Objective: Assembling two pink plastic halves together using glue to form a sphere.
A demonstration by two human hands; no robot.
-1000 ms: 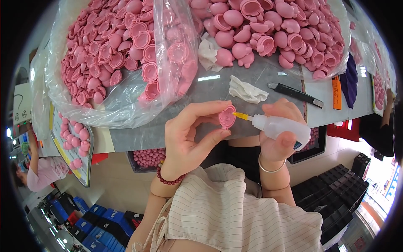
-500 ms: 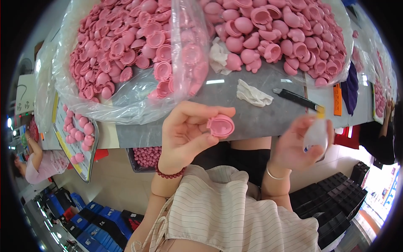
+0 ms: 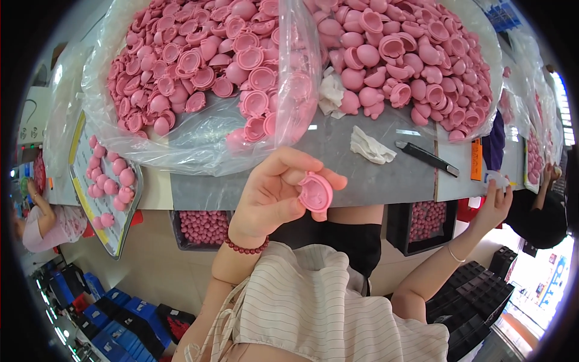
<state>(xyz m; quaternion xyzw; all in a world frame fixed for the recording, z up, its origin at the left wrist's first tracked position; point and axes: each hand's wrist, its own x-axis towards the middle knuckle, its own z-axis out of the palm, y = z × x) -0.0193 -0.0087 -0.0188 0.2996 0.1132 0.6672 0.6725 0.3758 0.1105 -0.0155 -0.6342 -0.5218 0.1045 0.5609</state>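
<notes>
My left hand [image 3: 271,193] pinches a hollow pink plastic half-shell [image 3: 316,194] between thumb and fingers, its open side turned toward me, just off the table's front edge. Far out to the right, my right hand [image 3: 496,202] has its fingers on a small translucent white squeeze bottle [image 3: 498,179] with a yellow tip, which looks tipped sideways at the table's edge. Beyond the left hand, a clear plastic bag [image 3: 199,154] holds a heap of pink half-shells [image 3: 190,60]. A second heap of pink shell parts [image 3: 416,66] lies to its right.
On the grey table [image 3: 386,187] are a crumpled white tissue [image 3: 371,146], a black utility knife [image 3: 427,158] and an orange strip [image 3: 476,160]. At left, a board [image 3: 114,232] carries pink balls. Crates of pink pieces [image 3: 204,229] stand below. Other people sit at both sides.
My right hand has carried the squeeze bottle away to the far right, and its fingers now point forward. The left hand still holds the half-shell, now tilted more upright. My view has shifted slightly.
</notes>
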